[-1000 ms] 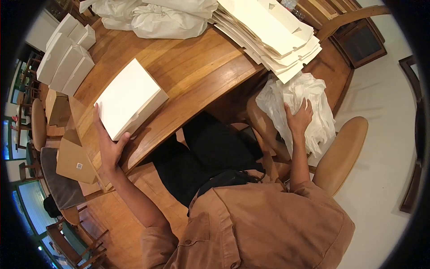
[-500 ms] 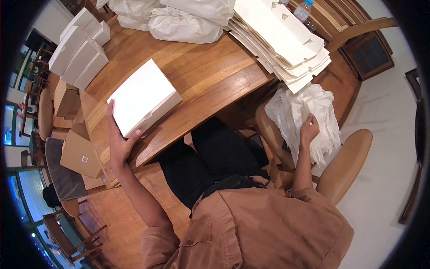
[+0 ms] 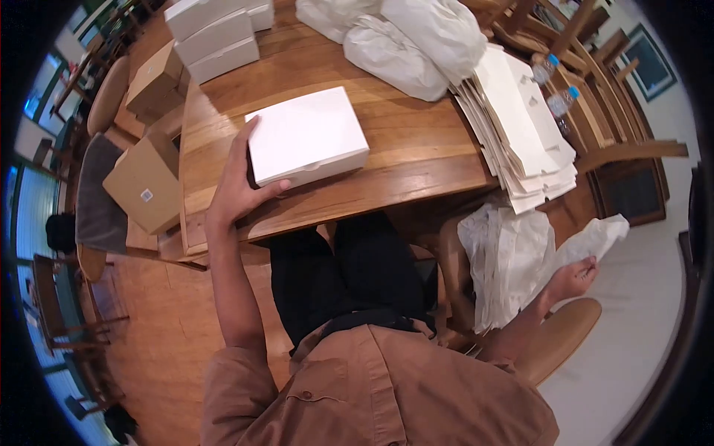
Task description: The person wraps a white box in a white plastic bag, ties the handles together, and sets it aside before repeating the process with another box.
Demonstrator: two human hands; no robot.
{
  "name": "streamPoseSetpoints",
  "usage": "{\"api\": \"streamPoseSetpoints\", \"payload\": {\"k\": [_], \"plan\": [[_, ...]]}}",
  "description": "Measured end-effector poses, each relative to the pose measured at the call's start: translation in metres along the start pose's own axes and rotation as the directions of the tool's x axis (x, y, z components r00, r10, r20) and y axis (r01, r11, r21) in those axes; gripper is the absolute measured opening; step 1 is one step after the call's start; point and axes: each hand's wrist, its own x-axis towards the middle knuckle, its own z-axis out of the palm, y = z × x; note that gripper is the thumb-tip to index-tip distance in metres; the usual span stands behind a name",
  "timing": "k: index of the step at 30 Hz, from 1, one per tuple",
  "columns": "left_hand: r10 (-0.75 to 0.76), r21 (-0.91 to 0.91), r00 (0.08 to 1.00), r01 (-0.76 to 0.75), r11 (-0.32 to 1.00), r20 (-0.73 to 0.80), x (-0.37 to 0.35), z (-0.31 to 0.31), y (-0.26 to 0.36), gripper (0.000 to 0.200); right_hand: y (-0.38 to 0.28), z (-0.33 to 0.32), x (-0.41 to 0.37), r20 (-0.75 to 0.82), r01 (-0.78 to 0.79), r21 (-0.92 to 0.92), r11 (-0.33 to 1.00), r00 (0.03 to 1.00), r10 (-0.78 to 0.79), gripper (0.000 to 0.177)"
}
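Note:
A closed white cardboard box (image 3: 309,134) sits on the wooden table near its front edge. My left hand (image 3: 236,192) grips the box's left end, with the fingers along the side and the thumb at the front. Off to the right, my right hand (image 3: 573,281) is closed on a thin white plastic bag (image 3: 601,234), which sticks out past the fingers. Beside that hand, a pile of crumpled white plastic bags (image 3: 509,260) hangs over a tan chair.
Stacked white boxes (image 3: 219,44) stand at the table's back left. Full white bags (image 3: 401,52) and flat white cardboard sheets (image 3: 520,119) lie at the back and right. Brown cartons (image 3: 149,182) are at left; two water bottles (image 3: 563,100) stand behind the sheets.
My right hand has moved right, away from the pile, drawing a plastic bag with it. My left hand stays on the box. The view has shifted.

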Motion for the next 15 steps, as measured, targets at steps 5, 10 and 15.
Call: {"api": "streamPoseSetpoints", "payload": {"k": [5,10,15], "plan": [[0.025,-0.157,0.998,-0.015,0.987,0.064,-0.005,-0.005,0.004,0.117,-0.107,0.012,0.009,-0.015,0.185,0.123,0.975,0.983,-0.184,0.034],[0.03,-0.135,0.996,-0.019,0.991,0.082,-0.007,-0.006,0.005,0.125,-0.226,0.051,-0.006,-0.174,0.64,0.455,0.619,0.746,-0.643,0.027],[0.038,-0.395,0.999,-0.027,0.918,0.02,-0.006,-0.003,-0.012,0.135,-0.348,0.081,-0.055,-0.257,0.722,0.667,0.185,0.455,-0.852,0.016]]}}
